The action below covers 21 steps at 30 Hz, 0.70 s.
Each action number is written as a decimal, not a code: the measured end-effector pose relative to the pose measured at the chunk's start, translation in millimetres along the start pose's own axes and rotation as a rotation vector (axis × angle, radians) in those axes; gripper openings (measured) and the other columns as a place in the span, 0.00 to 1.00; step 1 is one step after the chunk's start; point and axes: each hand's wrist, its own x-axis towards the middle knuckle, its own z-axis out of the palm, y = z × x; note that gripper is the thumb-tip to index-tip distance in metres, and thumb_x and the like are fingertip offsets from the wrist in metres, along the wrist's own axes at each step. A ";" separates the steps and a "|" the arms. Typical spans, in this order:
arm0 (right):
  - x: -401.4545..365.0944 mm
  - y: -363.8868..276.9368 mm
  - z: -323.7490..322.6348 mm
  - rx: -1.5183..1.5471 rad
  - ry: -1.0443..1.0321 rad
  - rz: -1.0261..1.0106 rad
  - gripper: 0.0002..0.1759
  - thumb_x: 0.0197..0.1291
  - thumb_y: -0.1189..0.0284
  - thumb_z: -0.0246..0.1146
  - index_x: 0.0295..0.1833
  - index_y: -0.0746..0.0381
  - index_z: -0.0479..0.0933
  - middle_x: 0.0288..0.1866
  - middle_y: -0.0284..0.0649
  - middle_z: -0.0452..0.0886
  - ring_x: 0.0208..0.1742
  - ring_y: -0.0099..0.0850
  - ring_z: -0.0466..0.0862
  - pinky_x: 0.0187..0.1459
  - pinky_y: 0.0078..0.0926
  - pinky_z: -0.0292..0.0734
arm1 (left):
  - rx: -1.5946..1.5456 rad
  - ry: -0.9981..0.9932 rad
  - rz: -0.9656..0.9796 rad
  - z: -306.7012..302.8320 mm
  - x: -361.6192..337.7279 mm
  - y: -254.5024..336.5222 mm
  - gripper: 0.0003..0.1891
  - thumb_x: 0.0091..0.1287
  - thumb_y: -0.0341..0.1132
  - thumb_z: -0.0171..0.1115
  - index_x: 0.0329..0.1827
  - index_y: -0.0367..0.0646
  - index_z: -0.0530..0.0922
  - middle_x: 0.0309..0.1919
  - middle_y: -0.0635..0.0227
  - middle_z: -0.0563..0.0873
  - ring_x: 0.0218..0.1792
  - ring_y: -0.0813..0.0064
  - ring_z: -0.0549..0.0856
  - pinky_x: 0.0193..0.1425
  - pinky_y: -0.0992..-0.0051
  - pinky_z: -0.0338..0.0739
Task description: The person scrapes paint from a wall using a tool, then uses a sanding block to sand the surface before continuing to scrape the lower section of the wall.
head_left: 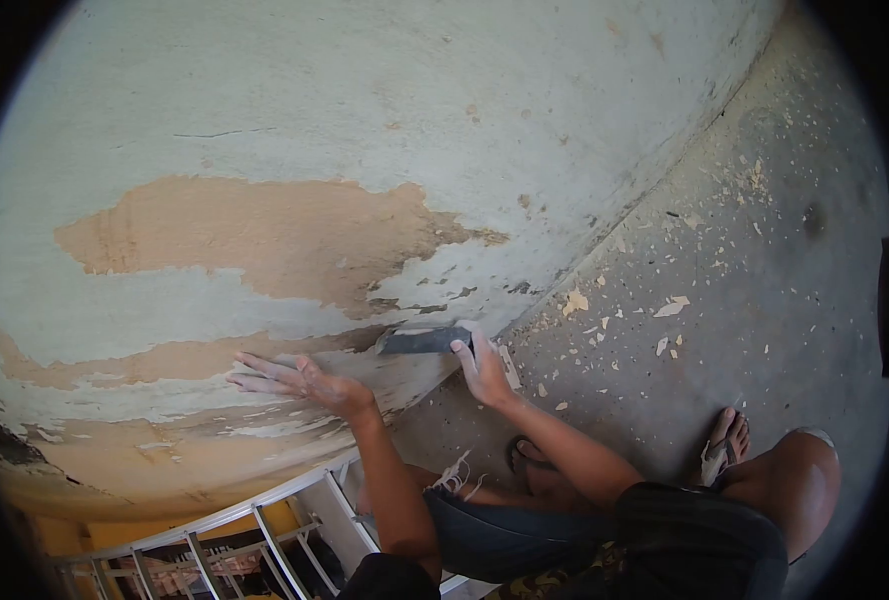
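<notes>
The right hand (480,368) grips a dark scraper (423,341) at the peeling wall (265,235). The left hand (310,385) is open, fingers slightly apart.

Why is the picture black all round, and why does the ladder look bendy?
Head view: dark edges ring it, probably from a wide lens, which likely bends the ladder near the lower edge; the pale wall looks brighter than the concrete floor.

The wall (295,120) is on the left, and the floor (775,330) is on the right. On the floor lie bits (671,307), some near the wall. The ladder (280,490) is at the bottom left. The tool (420,342) is at the wall.
</notes>
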 end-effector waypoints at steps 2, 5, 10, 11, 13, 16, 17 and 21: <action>-0.1 28.3 -1.7 -0.009 0.016 0.078 0.21 0.75 0.61 0.54 0.63 0.66 0.69 0.52 0.61 0.81 0.56 0.59 0.81 0.56 0.46 0.74 | 0.013 0.014 -0.006 1.8 1.2 -0.3 0.41 0.75 0.61 0.33 0.84 0.43 0.47 0.82 0.46 0.34 0.82 0.47 0.35 0.80 0.44 0.34; -6.0 55.9 -11.6 -0.020 0.068 0.215 0.23 0.76 0.59 0.52 0.64 0.66 0.68 0.53 0.62 0.81 0.56 0.59 0.80 0.57 0.47 0.74 | -0.003 0.014 -0.007 3.0 2.7 -1.0 0.41 0.75 0.61 0.32 0.84 0.43 0.47 0.82 0.47 0.34 0.82 0.48 0.35 0.80 0.44 0.34; -3.9 18.7 1.5 -0.014 -0.009 0.132 0.22 0.76 0.60 0.53 0.64 0.66 0.68 0.51 0.62 0.81 0.54 0.59 0.81 0.55 0.47 0.74 | -0.019 -0.009 -0.015 2.7 -2.3 0.1 0.42 0.75 0.63 0.32 0.84 0.43 0.46 0.82 0.48 0.34 0.82 0.46 0.34 0.80 0.45 0.34; -2.6 12.2 4.6 0.013 -0.047 0.013 0.22 0.75 0.61 0.53 0.63 0.66 0.68 0.50 0.62 0.81 0.54 0.60 0.81 0.54 0.48 0.74 | -0.005 0.008 -0.013 2.0 -0.3 0.6 0.42 0.75 0.63 0.33 0.84 0.44 0.46 0.82 0.48 0.34 0.82 0.46 0.34 0.80 0.45 0.34; -0.3 27.7 4.6 0.049 0.015 0.020 0.21 0.76 0.60 0.53 0.62 0.66 0.68 0.49 0.62 0.81 0.53 0.61 0.80 0.53 0.49 0.74 | 0.039 0.018 0.003 3.4 1.1 -4.9 0.42 0.75 0.63 0.33 0.84 0.44 0.46 0.82 0.48 0.34 0.82 0.46 0.34 0.80 0.45 0.34; -12.2 72.8 -17.4 -0.008 0.079 0.188 0.22 0.76 0.59 0.52 0.62 0.66 0.68 0.50 0.64 0.80 0.54 0.62 0.80 0.54 0.49 0.73 | -0.011 0.032 -0.027 5.3 1.5 3.8 0.42 0.75 0.63 0.32 0.84 0.44 0.45 0.82 0.48 0.34 0.82 0.45 0.34 0.80 0.44 0.34; -7.2 72.3 -16.2 -0.003 0.084 0.185 0.22 0.76 0.59 0.52 0.62 0.66 0.68 0.50 0.64 0.80 0.54 0.62 0.80 0.54 0.49 0.73 | -0.108 0.034 -0.064 8.7 1.6 7.1 0.41 0.76 0.62 0.32 0.84 0.44 0.45 0.82 0.47 0.34 0.82 0.45 0.35 0.80 0.44 0.33; 0.4 43.6 -5.3 0.020 0.014 0.070 0.22 0.77 0.59 0.51 0.62 0.67 0.66 0.50 0.64 0.80 0.54 0.63 0.79 0.55 0.49 0.73 | -0.043 -0.001 -0.020 1.9 -0.8 -0.7 0.41 0.75 0.62 0.33 0.84 0.44 0.46 0.82 0.47 0.34 0.82 0.45 0.34 0.80 0.43 0.33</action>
